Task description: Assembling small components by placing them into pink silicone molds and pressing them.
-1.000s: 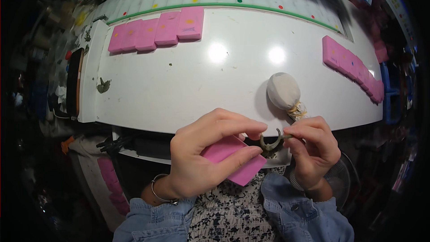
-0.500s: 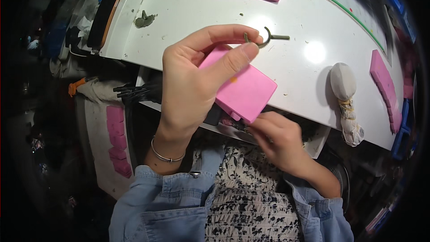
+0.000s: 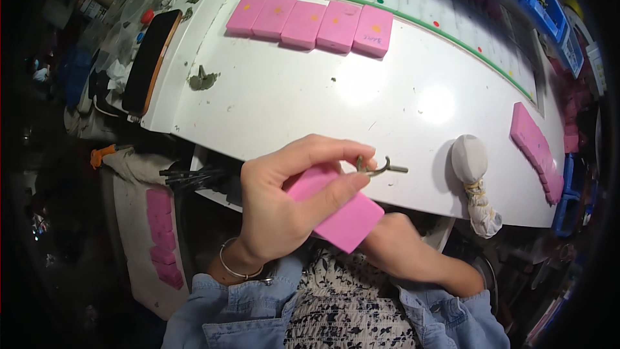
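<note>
My left hand (image 3: 278, 200) is closed round a flat pink rubber mould (image 3: 352, 223), which tilts down toward my lap. Between its thumb and index fingertip it also pinches a small dark green curved piece (image 3: 396, 169) with a straight stem, like a wax casting. My right hand (image 3: 403, 249) is low, just behind the mould's lower right corner, over the open drawer (image 3: 442, 232). The mould and the hand itself hide its fingers, so what they hold, if anything, does not show.
A row of pink moulds (image 3: 302, 22) lies across the back of the white table (image 3: 284, 97); more moulds (image 3: 537, 152) stand at the right. A cloth-wrapped pouch (image 3: 469, 158) tied with bands lies nearer. At left are a green lump (image 3: 203, 79) and a dark phone-like slab (image 3: 152, 61).
My view has tilted up, so the table and its things sit lower. The left hand still holds mould and green piece. The right hand's fingers have gone out of sight behind the mould.
</note>
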Tool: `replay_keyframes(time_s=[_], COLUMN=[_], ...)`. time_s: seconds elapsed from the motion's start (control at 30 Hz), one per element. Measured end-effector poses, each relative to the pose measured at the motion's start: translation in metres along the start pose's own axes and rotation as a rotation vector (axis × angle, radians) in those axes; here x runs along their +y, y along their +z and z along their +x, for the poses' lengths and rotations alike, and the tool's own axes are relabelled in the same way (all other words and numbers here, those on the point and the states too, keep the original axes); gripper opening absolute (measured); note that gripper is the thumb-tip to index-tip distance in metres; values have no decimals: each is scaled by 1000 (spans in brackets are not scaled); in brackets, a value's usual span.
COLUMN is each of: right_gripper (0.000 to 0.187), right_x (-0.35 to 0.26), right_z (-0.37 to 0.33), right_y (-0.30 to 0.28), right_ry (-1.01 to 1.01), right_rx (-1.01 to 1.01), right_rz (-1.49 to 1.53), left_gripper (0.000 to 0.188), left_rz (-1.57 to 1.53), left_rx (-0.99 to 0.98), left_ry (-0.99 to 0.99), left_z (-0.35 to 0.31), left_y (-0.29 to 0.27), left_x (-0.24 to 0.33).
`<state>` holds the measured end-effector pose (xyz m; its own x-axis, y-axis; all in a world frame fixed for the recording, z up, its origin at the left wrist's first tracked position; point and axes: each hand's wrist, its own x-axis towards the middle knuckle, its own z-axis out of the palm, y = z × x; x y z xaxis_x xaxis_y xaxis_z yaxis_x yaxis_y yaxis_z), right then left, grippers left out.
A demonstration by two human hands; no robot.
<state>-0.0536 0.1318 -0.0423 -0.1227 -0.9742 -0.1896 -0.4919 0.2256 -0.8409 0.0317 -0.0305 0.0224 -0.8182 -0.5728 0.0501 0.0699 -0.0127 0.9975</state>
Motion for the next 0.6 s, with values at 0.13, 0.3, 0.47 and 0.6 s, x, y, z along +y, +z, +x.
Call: replay_keyframes(time_s=[0.13, 0.3, 0.47, 0.6], right_gripper=[22, 27, 34, 34], right_x=[-70, -69, -58, -52], right_z=[-33, -26, -28, -29], right_y=[-83, -86, -77, -73], right_ry=[65, -311, -294, -270], right_rx=[339, 785, 989, 997], right_rz=[159, -30, -181, -190], left_gripper=[21, 23, 23, 24], left_rz=[35, 93, 95, 117], left_rx=[-72, -228, -237, -250], left_ry=[31, 52, 45, 53], left_z=[2, 5, 7, 8], left_y=[6, 34, 48, 53], left_x=[6, 22, 25, 25])
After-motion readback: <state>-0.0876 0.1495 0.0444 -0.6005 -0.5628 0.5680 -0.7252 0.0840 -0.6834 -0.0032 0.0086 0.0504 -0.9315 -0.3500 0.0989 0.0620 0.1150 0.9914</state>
